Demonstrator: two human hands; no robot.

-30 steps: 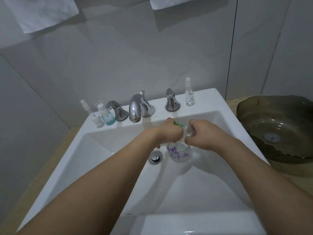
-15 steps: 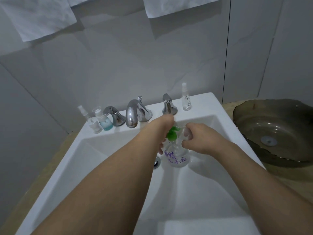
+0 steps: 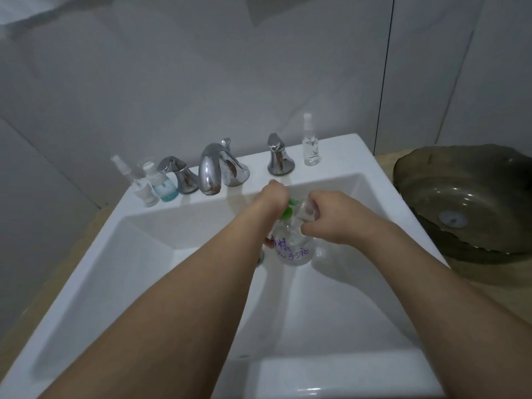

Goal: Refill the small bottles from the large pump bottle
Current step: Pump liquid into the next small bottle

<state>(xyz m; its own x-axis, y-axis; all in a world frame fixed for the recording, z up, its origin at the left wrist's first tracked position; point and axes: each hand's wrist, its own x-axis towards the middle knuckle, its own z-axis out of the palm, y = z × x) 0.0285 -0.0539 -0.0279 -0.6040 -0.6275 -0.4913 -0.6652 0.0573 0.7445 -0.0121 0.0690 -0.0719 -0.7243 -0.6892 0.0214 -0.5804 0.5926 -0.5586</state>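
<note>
I see the large pump bottle [image 3: 293, 249] upright in the sink [image 3: 144, 254], green pump head [image 3: 289, 210] up; my left hand [image 3: 273, 197] curls over it, my right hand [image 3: 331, 217] clasps a small clear bottle [image 3: 306, 210] alongside.

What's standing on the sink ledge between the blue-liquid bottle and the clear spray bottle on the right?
In the head view: left tap handle, chrome spout, right tap handle; no other bottles.

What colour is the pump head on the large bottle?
Green, on the pump head between the hands, in the head view.
</note>
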